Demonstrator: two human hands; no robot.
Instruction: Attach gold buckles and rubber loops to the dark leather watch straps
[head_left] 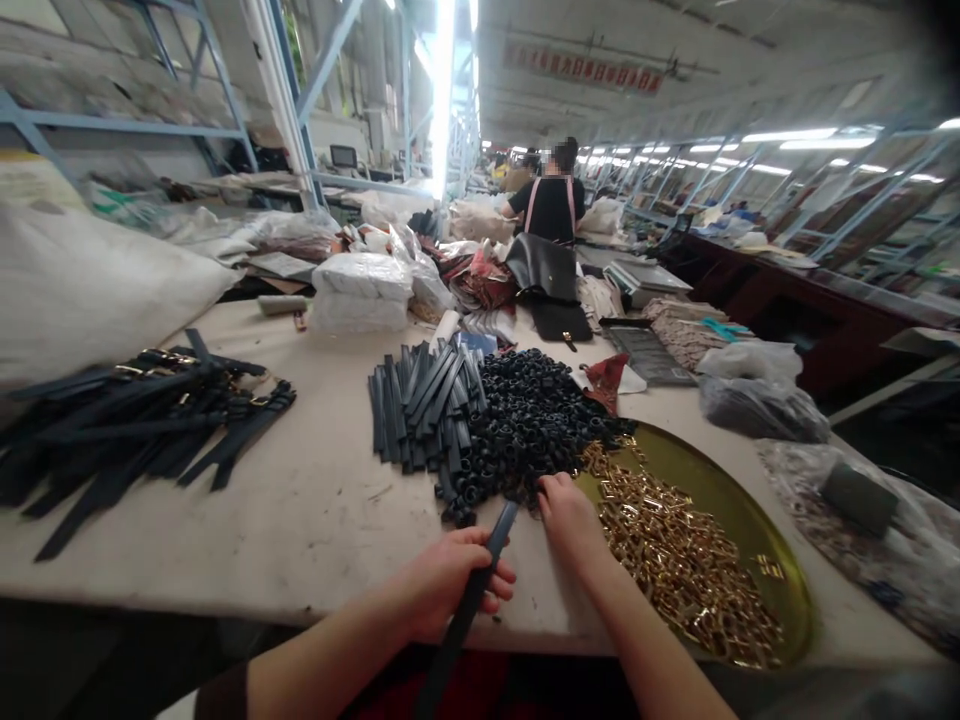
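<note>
My left hand [465,580] is closed on a black strap [474,592], held at a slant with its upper end pointing away from me. At the near edge of a pile of small black loops [540,410], my right hand [568,515] has its fingers pinched together. Whether a loop is between those fingertips I cannot make out. Left of the loops lies a stack of flat black strips [427,400]. To the right of my right hand, a round gold tray [780,570] holds many gold buckles [675,550].
Black straps with gold buckles [165,410] lie heaped at the left. Behind are a plastic-wrapped white bundle [360,290], a black leather piece [551,280] and a red scrap [606,380]. Plastic bags [757,390] sit at the right. A person [551,205] stands farther back.
</note>
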